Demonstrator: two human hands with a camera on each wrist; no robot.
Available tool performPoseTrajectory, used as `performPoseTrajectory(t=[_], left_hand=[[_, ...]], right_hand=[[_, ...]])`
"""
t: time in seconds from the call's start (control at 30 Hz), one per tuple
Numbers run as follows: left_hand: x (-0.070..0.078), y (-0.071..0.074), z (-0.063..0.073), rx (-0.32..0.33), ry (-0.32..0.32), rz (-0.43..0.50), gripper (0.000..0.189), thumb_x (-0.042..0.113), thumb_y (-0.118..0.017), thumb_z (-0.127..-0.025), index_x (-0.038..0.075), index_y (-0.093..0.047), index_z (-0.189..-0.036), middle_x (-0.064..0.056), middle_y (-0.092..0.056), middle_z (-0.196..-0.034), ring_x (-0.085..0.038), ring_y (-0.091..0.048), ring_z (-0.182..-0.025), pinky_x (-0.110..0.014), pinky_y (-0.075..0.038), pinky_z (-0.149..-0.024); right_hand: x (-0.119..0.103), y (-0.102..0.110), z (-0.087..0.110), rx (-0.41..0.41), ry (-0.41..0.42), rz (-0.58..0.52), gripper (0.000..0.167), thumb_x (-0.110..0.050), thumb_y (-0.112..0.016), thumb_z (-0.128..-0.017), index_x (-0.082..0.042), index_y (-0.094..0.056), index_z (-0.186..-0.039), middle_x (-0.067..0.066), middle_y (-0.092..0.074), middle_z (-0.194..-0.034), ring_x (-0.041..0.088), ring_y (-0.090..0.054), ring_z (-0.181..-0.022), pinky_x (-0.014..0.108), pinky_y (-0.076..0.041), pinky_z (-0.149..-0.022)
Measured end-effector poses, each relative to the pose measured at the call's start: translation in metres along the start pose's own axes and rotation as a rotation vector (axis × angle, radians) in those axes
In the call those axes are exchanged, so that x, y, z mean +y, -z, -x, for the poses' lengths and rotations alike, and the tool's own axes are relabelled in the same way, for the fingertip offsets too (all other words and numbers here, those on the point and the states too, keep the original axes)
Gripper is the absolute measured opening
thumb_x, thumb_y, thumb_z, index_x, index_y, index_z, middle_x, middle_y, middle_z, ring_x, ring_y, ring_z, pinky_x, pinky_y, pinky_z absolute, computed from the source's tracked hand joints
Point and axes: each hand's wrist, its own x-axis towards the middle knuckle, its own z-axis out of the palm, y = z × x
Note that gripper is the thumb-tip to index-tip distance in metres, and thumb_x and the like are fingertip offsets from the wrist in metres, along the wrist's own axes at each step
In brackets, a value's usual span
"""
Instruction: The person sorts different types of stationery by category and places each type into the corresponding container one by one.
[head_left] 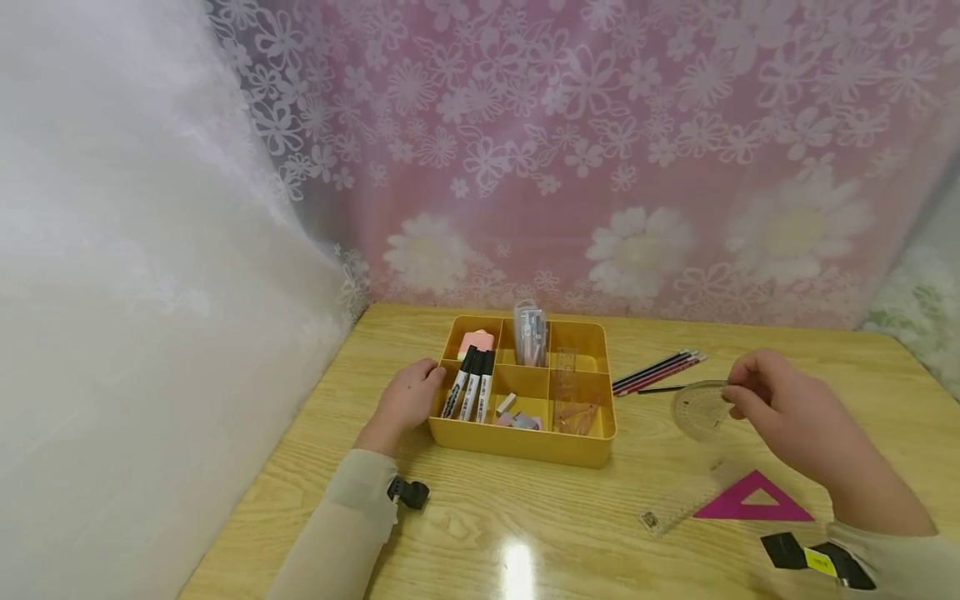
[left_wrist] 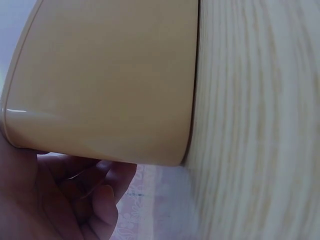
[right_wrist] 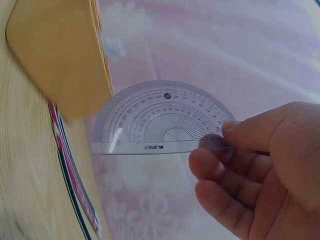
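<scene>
My left hand (head_left: 408,396) grips the left wall of a yellow compartment box (head_left: 517,446), thumb side at the rim and fingers outside it. Between the thumb and fingers of my right hand (head_left: 783,408) one corner of a clear protractor (right_wrist: 165,107) is pinched, raised above the table at the box's right. Several black-capped markers (head_left: 471,387) lean in the front left compartment. Erasers (head_left: 517,421) lie in the front middle one, and orange set squares (head_left: 577,418) with a clear ruler (head_left: 566,375) in the right part.
Right of the box lie several pencils (head_left: 660,372). Nearer the front, a clear ruler (head_left: 671,508) lies beside a magenta set square (head_left: 787,506). A clear pouch (head_left: 531,333) stands in the back middle compartment, left of it a pink item (head_left: 476,340). A flowered curtain (head_left: 525,167) hangs behind the table.
</scene>
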Motion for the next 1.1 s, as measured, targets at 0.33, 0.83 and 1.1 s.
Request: performPoseTrajectory(t=[0.33,0.83,1.1], left_hand=[[-0.002,-0.001,-0.001,0.003,0.019,0.012,0.044,0.038,-0.038,-0.110,0.009,-0.063,-0.130,-0.012,-0.065,-0.125,-0.029,-0.061,-0.106,-0.050,-0.048,-0.097],[0.000,0.000,-0.002,-0.008,0.021,0.025,0.045,0.039,-0.038,-0.110,0.008,-0.061,-0.134,-0.012,-0.063,-0.130,-0.032,-0.059,-0.116,-0.052,-0.045,-0.102],[-0.001,0.000,-0.002,-0.002,0.006,0.006,0.044,0.038,-0.037,-0.110,0.009,-0.063,-0.129,-0.011,-0.066,-0.122,-0.029,-0.060,-0.103,-0.049,-0.048,-0.094]], right_hand=[[-0.047,-0.021,-0.025,-0.049,0.077,-0.092,0.012,-0.022,-0.054,-0.107,-0.011,-0.054,-0.110,-0.001,-0.065,-0.091,0.017,-0.063,-0.082,0.031,-0.050,-0.064],[-0.072,-0.055,-0.037,0.038,0.106,-0.174,0.009,-0.017,-0.053,-0.107,-0.011,-0.055,-0.113,0.002,-0.066,-0.096,0.015,-0.065,-0.084,0.033,-0.054,-0.068],[-0.071,-0.061,-0.041,0.004,0.129,-0.104,0.007,-0.010,-0.058,-0.104,-0.012,-0.060,-0.111,-0.001,-0.066,-0.094,0.014,-0.063,-0.082,0.037,-0.052,-0.069]])
